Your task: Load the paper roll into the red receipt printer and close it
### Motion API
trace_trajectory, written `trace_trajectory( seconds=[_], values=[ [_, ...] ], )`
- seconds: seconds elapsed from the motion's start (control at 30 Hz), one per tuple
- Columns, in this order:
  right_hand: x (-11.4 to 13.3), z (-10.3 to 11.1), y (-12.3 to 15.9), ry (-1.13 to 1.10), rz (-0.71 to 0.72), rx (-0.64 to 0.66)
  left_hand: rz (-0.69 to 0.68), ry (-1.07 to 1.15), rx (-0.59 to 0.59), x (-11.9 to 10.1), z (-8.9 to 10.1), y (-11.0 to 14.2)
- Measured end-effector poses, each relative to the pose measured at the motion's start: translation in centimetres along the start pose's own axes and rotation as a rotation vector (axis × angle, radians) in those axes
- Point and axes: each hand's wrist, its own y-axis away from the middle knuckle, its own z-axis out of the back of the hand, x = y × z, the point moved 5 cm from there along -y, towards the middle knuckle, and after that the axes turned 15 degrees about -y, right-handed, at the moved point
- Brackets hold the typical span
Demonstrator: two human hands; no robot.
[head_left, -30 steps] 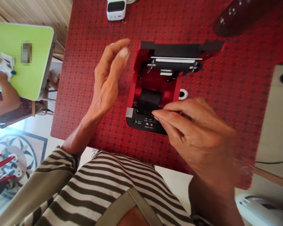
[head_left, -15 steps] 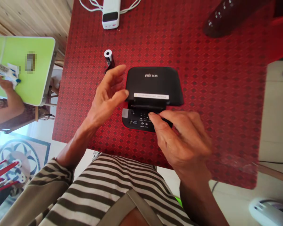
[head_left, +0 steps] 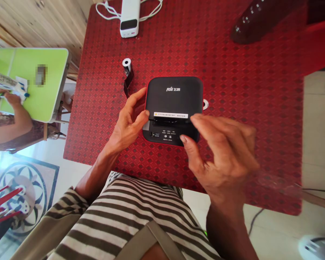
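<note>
A small black printer (head_left: 175, 101) lies on the table in front of me, its lid down over the body and a dark slot in front of it. My left hand (head_left: 130, 122) holds its left side, thumb on the top edge and fingers along the flank. Thumb and forefinger apart, my right hand (head_left: 222, 148) is at the printer's right front, fingertips by the lid's corner and the button panel (head_left: 168, 135); it holds nothing. Beyond my left hand stands a small roll (head_left: 127, 65) with a dark strip unwound. A white roll end (head_left: 205, 104) peeks out beside the printer's right edge.
A white power bank (head_left: 130, 23) with white cables lies at the table's far side. A dark bottle-like object (head_left: 249, 25) is at the far right. Left, another person's arm (head_left: 16, 115) rests at a green table (head_left: 51, 90). The red table (head_left: 97, 72) ends close to my body.
The printer's lid has swung down onto the body. My left hand has come against the printer's side, and my right hand's thumb and forefinger have spread apart. The white roll end has come into view.
</note>
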Motion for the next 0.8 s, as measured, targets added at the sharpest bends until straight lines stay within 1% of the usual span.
trace_trajectory(
  seconds=[0.13,0.3,0.43,0.5,0.6,0.67,0.8],
  values=[
    [-1.5,-0.8,1.6,-0.028,-0.065,-0.025,0.004,-0.038,-0.024,0.9,0.0,-0.1],
    [-2.4,-1.8,2.9,-0.005,-0.011,-0.09,-0.03,-0.065,-0.052,2.8,-0.1,-0.9],
    [-3.0,-2.2,2.7,0.022,0.009,-0.102,0.007,-0.039,-0.066,3.7,-0.4,-1.4],
    [-3.4,-2.4,2.5,0.003,0.006,-0.112,0.051,-0.002,-0.055,3.6,-0.6,-1.1],
    [-3.4,-2.4,2.5,-0.061,0.072,-0.166,0.126,0.072,-0.061,2.9,-0.7,0.1],
    [-3.2,-2.2,2.6,-0.097,0.119,-0.187,0.142,0.119,-0.056,2.2,-0.7,1.1],
    [-2.9,-2.0,2.6,-0.112,0.028,-0.157,0.086,0.201,0.035,1.0,-0.6,2.4]
  ],
)
